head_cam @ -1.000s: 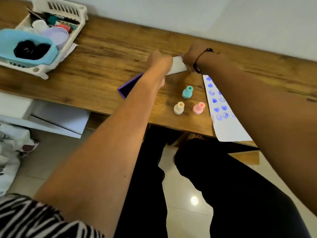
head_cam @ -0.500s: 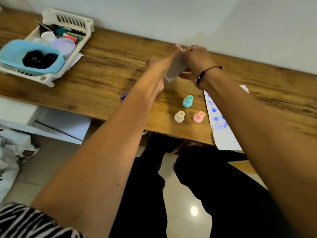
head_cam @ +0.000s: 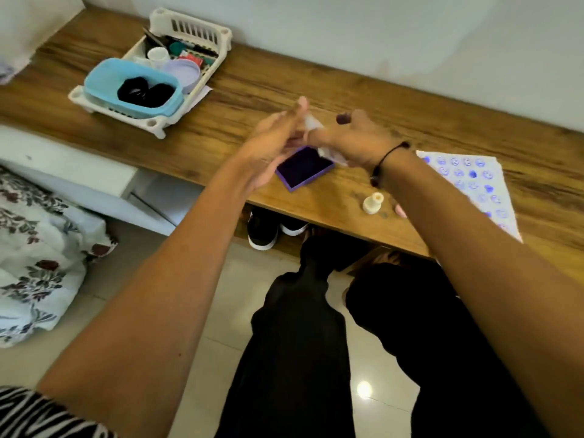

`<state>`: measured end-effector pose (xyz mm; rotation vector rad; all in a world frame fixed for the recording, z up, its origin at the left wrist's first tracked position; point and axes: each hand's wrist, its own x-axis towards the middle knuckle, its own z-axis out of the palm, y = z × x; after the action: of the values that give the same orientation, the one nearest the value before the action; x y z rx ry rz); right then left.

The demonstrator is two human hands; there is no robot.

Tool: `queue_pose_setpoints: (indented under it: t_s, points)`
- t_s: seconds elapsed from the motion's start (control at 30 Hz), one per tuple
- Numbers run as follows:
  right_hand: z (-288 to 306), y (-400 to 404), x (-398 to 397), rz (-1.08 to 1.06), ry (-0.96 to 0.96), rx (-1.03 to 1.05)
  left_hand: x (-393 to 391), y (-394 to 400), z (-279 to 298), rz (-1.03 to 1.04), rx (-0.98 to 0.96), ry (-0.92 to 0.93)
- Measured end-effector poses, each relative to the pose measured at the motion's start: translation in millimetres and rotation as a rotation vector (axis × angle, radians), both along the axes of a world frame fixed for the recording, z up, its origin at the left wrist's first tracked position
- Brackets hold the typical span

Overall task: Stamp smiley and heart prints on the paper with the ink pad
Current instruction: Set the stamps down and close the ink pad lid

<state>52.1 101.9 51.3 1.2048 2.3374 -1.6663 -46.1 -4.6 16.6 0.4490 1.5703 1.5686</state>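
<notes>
The open purple ink pad (head_cam: 303, 167) lies on the wooden desk (head_cam: 316, 83), just below my hands. The white paper (head_cam: 493, 172) with blue smiley and heart prints lies at the right. A cream stamp (head_cam: 373, 203) stands near the front edge; a pink stamp (head_cam: 399, 211) peeks out from behind my right forearm. My left hand (head_cam: 271, 143) is held flat with straight fingers above the pad. My right hand (head_cam: 357, 140) grips a crumpled white tissue (head_cam: 313, 123) that presses against the left hand. The right thumb tip is stained purple.
A white basket (head_cam: 158, 121) with a blue tub (head_cam: 104, 80) and small items sits at the back left of the desk. The wall runs close behind. Shoes (head_cam: 262, 232) stand under the desk, and floral bedding (head_cam: 38, 248) lies at the left.
Both hands rose from the desk and drew nearer to me. The flat white piece between them is now crumpled. The ink pad has come into full view, and the teal stamp is hidden.
</notes>
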Motion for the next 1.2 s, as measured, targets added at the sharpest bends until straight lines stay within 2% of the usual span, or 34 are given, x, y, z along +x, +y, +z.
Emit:
queue_pose_setpoints:
  t_s: [0.07, 0.1, 0.17, 0.33, 0.57, 1.0, 1.2]
  points:
    - [-22.0, -12.8, -6.0, 0.095, -0.176, 0.438, -13.4, -10.7, -11.3, 0.163, -0.102, 0.1]
    - [-31.3, -20.4, -6.7, 0.143, -0.234, 0.582, -19.6, -14.7, -17.3, 0.198, -0.163, 0.143]
    - [-47.3, -31.2, -7.3, 0.148, -0.272, 0.667, -28.9, -17.8, -26.5, 0.167, -0.248, 0.197]
    - [-71.8, -38.5, -3.6, 0.086, -0.248, 0.732, -33.2, -7.7, -31.9, -0.017, -0.296, 0.248]
    - [-81.6, -30.5, -8.2, 0.098, -0.205, 0.723, -30.6, 15.9, -29.6, -0.095, -0.284, 0.259]
    - [-70.5, -44.4, -18.7, 0.072, -0.208, 0.683, -31.3, 13.9, -32.8, -0.073, -0.255, 0.205]
    - [-72.4, -47.3, -27.2, 0.057, -0.217, 0.66, -28.1, 14.9, -33.7, -0.043, -0.222, 0.113]
